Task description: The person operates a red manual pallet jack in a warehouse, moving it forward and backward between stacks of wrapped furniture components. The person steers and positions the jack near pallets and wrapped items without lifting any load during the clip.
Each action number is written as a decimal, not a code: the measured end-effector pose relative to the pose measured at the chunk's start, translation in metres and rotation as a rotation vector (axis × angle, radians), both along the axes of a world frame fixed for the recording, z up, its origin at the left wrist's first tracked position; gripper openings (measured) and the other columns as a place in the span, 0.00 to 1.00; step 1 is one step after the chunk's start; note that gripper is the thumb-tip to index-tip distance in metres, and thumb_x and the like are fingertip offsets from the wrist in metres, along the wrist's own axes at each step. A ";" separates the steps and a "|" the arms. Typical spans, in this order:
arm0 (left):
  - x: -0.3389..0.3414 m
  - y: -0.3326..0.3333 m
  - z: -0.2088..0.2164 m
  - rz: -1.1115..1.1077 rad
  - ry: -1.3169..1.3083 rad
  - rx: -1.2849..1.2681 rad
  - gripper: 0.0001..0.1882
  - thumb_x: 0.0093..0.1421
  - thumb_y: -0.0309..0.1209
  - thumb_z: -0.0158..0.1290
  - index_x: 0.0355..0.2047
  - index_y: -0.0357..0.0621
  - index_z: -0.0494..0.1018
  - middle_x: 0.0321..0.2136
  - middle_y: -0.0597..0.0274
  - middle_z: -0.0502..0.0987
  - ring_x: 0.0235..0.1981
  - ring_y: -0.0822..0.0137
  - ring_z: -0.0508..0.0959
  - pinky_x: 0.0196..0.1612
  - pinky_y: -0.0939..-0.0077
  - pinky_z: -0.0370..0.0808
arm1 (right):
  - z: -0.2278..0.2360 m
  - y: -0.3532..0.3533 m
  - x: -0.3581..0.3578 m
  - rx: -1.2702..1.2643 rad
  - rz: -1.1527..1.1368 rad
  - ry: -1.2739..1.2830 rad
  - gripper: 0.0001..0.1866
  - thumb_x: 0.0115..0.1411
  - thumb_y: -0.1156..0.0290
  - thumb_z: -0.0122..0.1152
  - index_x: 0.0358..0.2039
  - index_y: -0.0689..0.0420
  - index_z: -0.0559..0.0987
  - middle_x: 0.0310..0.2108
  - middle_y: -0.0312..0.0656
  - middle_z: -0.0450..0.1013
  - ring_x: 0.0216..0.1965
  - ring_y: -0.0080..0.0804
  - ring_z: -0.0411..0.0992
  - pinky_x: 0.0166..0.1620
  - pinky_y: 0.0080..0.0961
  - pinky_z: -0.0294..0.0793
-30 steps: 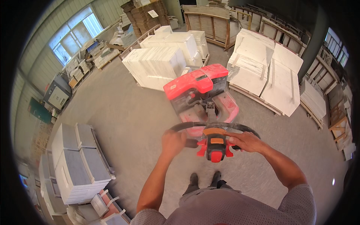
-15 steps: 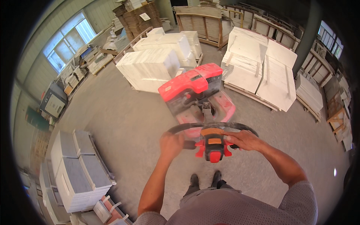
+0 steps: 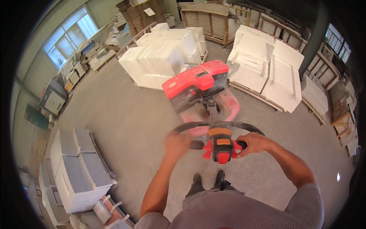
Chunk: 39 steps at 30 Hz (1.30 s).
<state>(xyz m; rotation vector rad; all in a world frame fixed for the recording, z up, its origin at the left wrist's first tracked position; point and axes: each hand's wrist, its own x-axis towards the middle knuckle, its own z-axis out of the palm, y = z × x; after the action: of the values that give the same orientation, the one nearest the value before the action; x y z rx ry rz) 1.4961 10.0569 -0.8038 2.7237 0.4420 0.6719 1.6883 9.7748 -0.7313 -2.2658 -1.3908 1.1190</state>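
Note:
A red and black electric pallet truck [image 3: 196, 81] stands in front of me, its cover dusty. Its control handle [image 3: 220, 132] points back toward me, with a looped black guard, orange panels, red side levers and a red end button. My left hand [image 3: 177, 145] is closed round the handle's left grip; it is slightly blurred. On the other side, my right hand [image 3: 254, 142] curls round the right black grip, thumb beside the red lever. My shoes show on the floor just below the handle.
Beyond the truck stand stacked white stone slabs [image 3: 152, 63] and more white slabs [image 3: 284, 80] on a pallet at right. Grey slab stacks [image 3: 78, 173] lie at near left. A grey cabinet [image 3: 53, 97] is by the left wall, and a post [image 3: 315, 42] rises at far right.
My right hand has drawn its fingers back from the handle's top and now wraps the right grip. The handle has swung slightly to the right, my left hand moving with it.

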 end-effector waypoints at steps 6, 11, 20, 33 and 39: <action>-0.001 0.013 -0.006 -0.082 -0.091 -0.014 0.19 0.59 0.34 0.53 0.12 0.40 0.75 0.12 0.51 0.73 0.19 0.50 0.75 0.33 0.58 0.73 | -0.003 0.011 -0.026 -0.031 -0.105 -0.268 0.24 0.46 0.47 0.71 0.31 0.56 0.78 0.26 0.42 0.77 0.32 0.45 0.76 0.38 0.38 0.73; -0.010 0.029 -0.017 -0.207 -0.152 -0.009 0.19 0.58 0.31 0.53 0.11 0.39 0.74 0.11 0.51 0.72 0.17 0.50 0.73 0.30 0.57 0.73 | -0.014 0.018 -0.047 0.006 -0.139 -0.270 0.20 0.46 0.52 0.71 0.29 0.55 0.77 0.26 0.43 0.76 0.31 0.46 0.76 0.36 0.39 0.72; -0.026 0.065 -0.024 -0.335 -0.099 -0.043 0.15 0.56 0.31 0.52 0.12 0.44 0.72 0.14 0.52 0.74 0.18 0.49 0.73 0.28 0.52 0.70 | -0.030 0.041 -0.080 0.034 -0.185 -0.302 0.19 0.47 0.52 0.70 0.27 0.54 0.77 0.25 0.42 0.76 0.30 0.45 0.76 0.34 0.39 0.73; -0.035 0.167 -0.014 -0.371 -0.110 -0.111 0.17 0.59 0.33 0.53 0.14 0.40 0.73 0.16 0.49 0.73 0.21 0.45 0.73 0.27 0.51 0.69 | -0.018 0.115 -0.133 0.121 -0.227 -0.356 0.29 0.47 0.40 0.69 0.30 0.57 0.76 0.25 0.43 0.77 0.29 0.45 0.77 0.33 0.39 0.74; -0.041 0.205 -0.002 -0.378 -0.112 -0.154 0.20 0.61 0.34 0.52 0.13 0.39 0.72 0.15 0.48 0.72 0.21 0.45 0.73 0.27 0.51 0.69 | 0.005 0.151 -0.165 0.104 -0.273 -0.330 0.29 0.49 0.41 0.68 0.32 0.57 0.75 0.28 0.41 0.78 0.30 0.43 0.78 0.34 0.38 0.76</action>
<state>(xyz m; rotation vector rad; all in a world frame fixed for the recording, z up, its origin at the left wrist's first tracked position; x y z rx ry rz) 1.4552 10.2616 -0.8063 2.5080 -0.0478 0.6501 1.5238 9.9257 -0.7267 -2.5476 -1.1623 0.5950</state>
